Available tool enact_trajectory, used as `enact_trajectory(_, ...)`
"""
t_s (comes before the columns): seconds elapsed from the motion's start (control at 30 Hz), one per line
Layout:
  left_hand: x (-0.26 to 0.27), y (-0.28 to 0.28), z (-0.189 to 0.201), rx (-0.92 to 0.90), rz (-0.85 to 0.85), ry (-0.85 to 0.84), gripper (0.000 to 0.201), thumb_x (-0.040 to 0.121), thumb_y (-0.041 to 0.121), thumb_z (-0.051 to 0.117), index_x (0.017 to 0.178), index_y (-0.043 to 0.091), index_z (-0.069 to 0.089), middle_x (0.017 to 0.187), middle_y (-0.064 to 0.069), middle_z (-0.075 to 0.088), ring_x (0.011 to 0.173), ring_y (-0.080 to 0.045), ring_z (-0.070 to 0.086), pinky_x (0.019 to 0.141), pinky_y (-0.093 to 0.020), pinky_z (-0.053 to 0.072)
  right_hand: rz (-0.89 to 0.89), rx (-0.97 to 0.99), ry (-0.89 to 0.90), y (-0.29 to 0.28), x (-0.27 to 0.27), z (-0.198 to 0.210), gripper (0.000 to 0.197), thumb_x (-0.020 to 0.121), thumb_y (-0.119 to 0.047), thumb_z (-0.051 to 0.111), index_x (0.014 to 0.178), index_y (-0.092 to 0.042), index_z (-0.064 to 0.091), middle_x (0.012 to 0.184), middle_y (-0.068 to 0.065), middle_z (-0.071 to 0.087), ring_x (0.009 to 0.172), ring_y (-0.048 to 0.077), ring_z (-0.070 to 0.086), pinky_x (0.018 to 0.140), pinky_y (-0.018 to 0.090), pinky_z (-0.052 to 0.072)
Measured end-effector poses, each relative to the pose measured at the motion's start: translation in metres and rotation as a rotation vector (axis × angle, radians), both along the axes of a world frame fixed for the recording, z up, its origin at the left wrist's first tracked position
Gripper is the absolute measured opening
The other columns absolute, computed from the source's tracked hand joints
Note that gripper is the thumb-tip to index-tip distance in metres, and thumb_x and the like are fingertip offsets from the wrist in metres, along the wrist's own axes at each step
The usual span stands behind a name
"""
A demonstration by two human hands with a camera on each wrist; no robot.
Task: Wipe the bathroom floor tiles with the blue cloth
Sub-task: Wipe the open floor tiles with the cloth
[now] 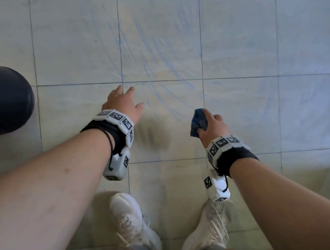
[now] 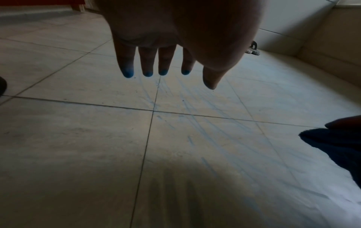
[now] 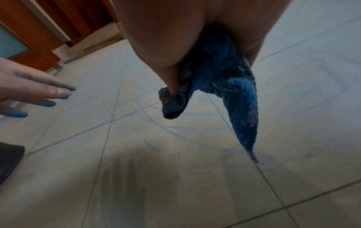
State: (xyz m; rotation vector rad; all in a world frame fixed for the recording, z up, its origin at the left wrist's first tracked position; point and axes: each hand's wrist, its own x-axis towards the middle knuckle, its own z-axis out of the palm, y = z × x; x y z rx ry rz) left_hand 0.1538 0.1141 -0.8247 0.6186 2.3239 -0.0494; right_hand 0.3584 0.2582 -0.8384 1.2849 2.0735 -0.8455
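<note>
Right hand (image 1: 214, 128) holds the blue cloth (image 1: 198, 123) bunched in its grip, fingers and thumb curled round it. In the right wrist view the cloth (image 3: 224, 80) hangs from the fist in two tails, the longer one tapering to a point toward the floor; whether the tip touches the tiles is unclear. Cloth is up off the floor in the hand, not spread flat.

Left hand (image 1: 123, 103) is held out over the floor tiles (image 1: 72, 47), palm down, grip spread, fingers straight and slightly apart, holding nothing. Left wrist view shows the fingertips (image 2: 128, 74) stained blue, hanging above a tile joint, not touching the floor. The same hand (image 3: 29, 86) shows at the left edge of the right wrist view, blue on the tips too.

Tiles are pale, square, with dark grout lines. Faint blue streaks (image 1: 145, 52) arc across several tiles ahead of the hands. A grey smudged patch (image 1: 152, 133) sits on the tile between the two wrists.

Two white sneakers (image 1: 133, 225) stand at the bottom of the head view. A dark rounded object (image 1: 7, 99) sits at the left edge. Both wrists wear white marker bands (image 1: 118, 120). A brown door frame (image 3: 39, 30) shows far left in the right wrist view.
</note>
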Motion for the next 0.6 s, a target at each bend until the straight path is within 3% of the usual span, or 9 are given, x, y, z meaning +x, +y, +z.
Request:
enact_trajectory(0.23,-0.045,-0.013,-0.071,-0.035,-0.071,0.048,0.067,0.099,0.048,0.050,0.156,0.024,0.024,0.164,-0.007,0.015,0.150,-0.027,0.016,0.115,-0.048,0.028,0.143,0.011,0.046,-0.012,-0.019,-0.063,0.060,0.095,-0.013,0.048,0.148,-0.029,0.025,0.145,0.008,0.032,0.128,0.034,0.035,0.102,0.041,0.038)
enact_trajectory(0.37,-0.057,-0.015,-0.113,-0.057,-0.104,0.006,0.078,0.095,0.054,0.055,0.158,0.031,0.014,0.166,-0.005,-0.007,0.152,-0.030,-0.001,0.118,-0.052,0.022,0.231,0.106,0.129,-0.016,-0.038,-0.096,0.065,0.096,-0.020,0.050,0.152,-0.031,0.019,0.154,0.005,0.021,0.138,0.031,0.022,0.112,0.042,0.031)
enact_trajectory(0.43,-0.061,-0.013,-0.136,-0.067,-0.060,-0.004,0.090,0.089,0.061,0.059,0.158,0.036,0.006,0.165,-0.004,-0.018,0.151,-0.038,-0.008,0.119,-0.056,0.018,0.346,0.140,0.122,-0.021,-0.048,-0.116,0.064,0.099,-0.028,0.049,0.154,-0.029,0.016,0.159,0.005,0.012,0.145,0.032,0.011,0.118,0.043,0.020)
enact_trajectory(0.53,-0.064,-0.011,-0.163,-0.125,-0.048,0.034,0.115,0.079,0.072,0.062,0.157,0.030,-0.011,0.161,-0.010,-0.028,0.147,-0.045,-0.021,0.119,-0.062,0.010,0.471,0.151,0.068,-0.039,-0.053,-0.148,0.065,0.102,-0.041,0.037,0.156,-0.031,0.003,0.163,0.001,-0.012,0.148,0.034,-0.015,0.120,0.049,-0.003)
enact_trajectory(0.6,-0.064,-0.011,-0.172,-0.135,-0.077,0.058,0.122,0.076,0.076,0.061,0.156,0.026,-0.016,0.160,-0.014,-0.029,0.145,-0.046,-0.023,0.117,-0.065,0.011,0.500,0.225,0.091,-0.051,-0.049,-0.163,0.063,0.100,-0.049,0.025,0.156,-0.031,0.005,0.164,0.003,-0.012,0.147,0.038,-0.016,0.116,0.052,-0.009)
